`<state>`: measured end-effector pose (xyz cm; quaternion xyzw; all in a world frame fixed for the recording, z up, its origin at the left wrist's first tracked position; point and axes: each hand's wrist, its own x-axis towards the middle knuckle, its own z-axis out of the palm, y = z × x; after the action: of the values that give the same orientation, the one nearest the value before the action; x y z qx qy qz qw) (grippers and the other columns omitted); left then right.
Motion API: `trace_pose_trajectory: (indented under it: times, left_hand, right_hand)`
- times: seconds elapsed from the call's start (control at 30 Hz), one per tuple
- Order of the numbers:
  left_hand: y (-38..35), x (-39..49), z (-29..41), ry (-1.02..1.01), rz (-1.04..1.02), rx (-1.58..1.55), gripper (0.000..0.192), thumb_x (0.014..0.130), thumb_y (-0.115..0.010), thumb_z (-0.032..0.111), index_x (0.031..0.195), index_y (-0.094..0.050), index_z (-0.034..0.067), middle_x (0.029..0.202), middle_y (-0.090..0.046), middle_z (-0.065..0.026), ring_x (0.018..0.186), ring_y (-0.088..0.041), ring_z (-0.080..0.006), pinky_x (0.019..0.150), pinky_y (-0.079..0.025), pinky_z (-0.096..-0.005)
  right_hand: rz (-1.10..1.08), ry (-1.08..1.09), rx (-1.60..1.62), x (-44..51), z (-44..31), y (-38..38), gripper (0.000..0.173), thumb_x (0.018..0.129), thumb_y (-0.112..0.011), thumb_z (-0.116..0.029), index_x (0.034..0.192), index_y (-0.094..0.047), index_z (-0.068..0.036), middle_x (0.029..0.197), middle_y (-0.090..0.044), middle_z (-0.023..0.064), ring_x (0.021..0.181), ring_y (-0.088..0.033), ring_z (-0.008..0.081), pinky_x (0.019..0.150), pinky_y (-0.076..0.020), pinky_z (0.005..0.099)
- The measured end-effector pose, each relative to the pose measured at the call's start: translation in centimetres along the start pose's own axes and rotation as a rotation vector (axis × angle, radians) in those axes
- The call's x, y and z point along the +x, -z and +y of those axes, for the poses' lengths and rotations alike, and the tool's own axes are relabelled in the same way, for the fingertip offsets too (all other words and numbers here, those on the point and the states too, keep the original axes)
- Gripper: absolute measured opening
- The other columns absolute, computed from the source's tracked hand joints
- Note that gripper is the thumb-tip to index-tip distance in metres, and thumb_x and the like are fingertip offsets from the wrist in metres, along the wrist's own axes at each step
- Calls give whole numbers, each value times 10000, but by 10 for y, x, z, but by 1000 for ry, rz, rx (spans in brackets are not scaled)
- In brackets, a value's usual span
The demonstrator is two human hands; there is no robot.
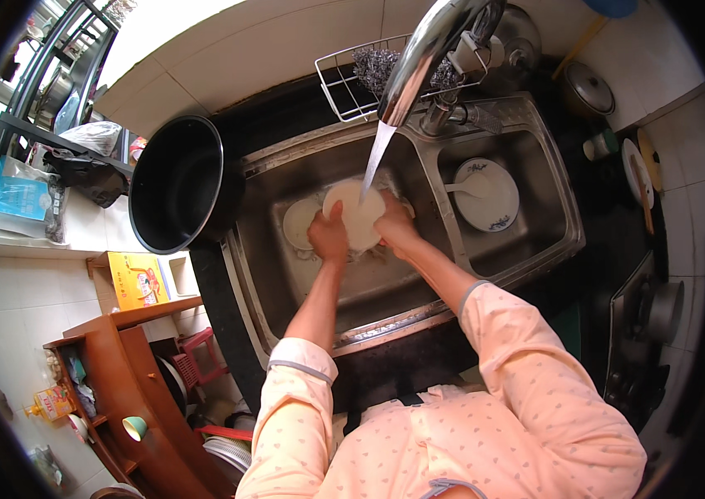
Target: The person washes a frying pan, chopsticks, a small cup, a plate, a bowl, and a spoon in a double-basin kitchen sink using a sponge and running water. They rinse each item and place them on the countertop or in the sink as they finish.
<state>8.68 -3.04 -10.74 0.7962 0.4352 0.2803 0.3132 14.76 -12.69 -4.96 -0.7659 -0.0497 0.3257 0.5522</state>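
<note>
Between both hands I hold a white plate (355,218) over the large sink basin (277,274). My left hand (329,236) grips its left edge with the thumb on top. My right hand (397,226) holds the right edge, its fingers partly hidden. A stream of water (376,153) runs from the chrome faucet (411,75) onto the plate. Left of it, a pale round dish (300,223) sits in the basin, partly covered by my left hand. Another white edge shows behind my right hand.
The smaller basin (527,246) holds a patterned plate (502,209) with a white spoon (474,186). A black pot (174,187) stands tilted-looking at the left. Behind the faucet, a wire rack (343,84) carries steel scourers (374,68). A lidded pot (589,87) stands at the back right.
</note>
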Motion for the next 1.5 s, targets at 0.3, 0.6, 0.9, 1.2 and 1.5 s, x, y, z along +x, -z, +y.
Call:
trace_pose_trajectory:
  times: [0.3, 0.6, 0.9, 1.2, 1.5]
  left_hand:
    - [54, 22, 47, 545, -801, -511, 396, 699, -453, 10, 1090, -452, -51, 865, -586, -183, 582, -604, -259, 377, -480, -313]
    - [75, 20, 14, 636, -757, -762, 364, 717, -454, -5, 1072, -527, -33, 911, -608, -150, 628, -613, -236, 422, -488, -329]
    - [13, -19, 5, 713, -692, -720, 317, 822, -546, 80, 1136, -545, 40, 961, -627, -80, 861, -599, -181, 713, -487, -313]
    - [45, -12, 47, -663, -535, -46, 634, 734, -646, 85, 1318, -398, 94, 1178, -525, -213, 1091, -517, -326, 871, -427, -391]
    - [16, -50, 98, -204, -994, -449, 540, 810, -627, 171, 1299, -420, 70, 1115, -574, -171, 970, -580, -245, 831, -445, -332]
  right_hand:
    - [30, 146, -301, 9, 8, 18, 493, 661, -586, -2, 1143, -492, -52, 1058, -535, 154, 899, -564, 315, 615, -498, 394]
    - [-450, 41, -424, 33, -30, 17, 408, 777, -572, -229, 1097, -481, 8, 693, -595, 211, 728, -628, 329, 588, -494, 410]
    - [61, 672, -934, -54, -7, 47, 624, 685, -521, 79, 1268, -338, -45, 963, -497, 214, 795, -574, 397, 652, -487, 445]
    - [500, 1035, -758, -64, 1, 106, 558, 691, -498, 116, 1216, -467, -68, 1077, -510, 183, 947, -545, 375, 773, -480, 383]
    - [483, 26, 568, -119, 9, 195, 442, 712, -402, 58, 1152, -447, 36, 1020, -564, 143, 829, -614, 233, 546, -563, 294]
